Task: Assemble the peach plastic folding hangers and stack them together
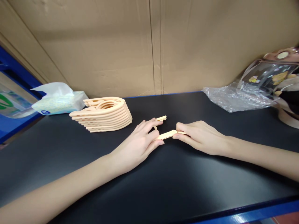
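Note:
A pale peach folding clothes hanger (167,135) is held low over the black tabletop between my two hands. My left hand (141,140) wraps round its left part, thumb below and fingers above, hiding much of it. One arm end sticks out past my left fingertips. My right hand (201,137) pinches a thin piece just right of the round joint, between thumb and fingers. Left of my hands, a neat stack of matching folded hangers (109,119) lies on the table.
A tissue pack (63,102) with a raised tissue lies at the back left. Crumpled clear plastic (240,96) and a transparent bag (268,74) sit at the back right. Brown cardboard (112,49) stands behind the black table (177,186), which has a blue front edge.

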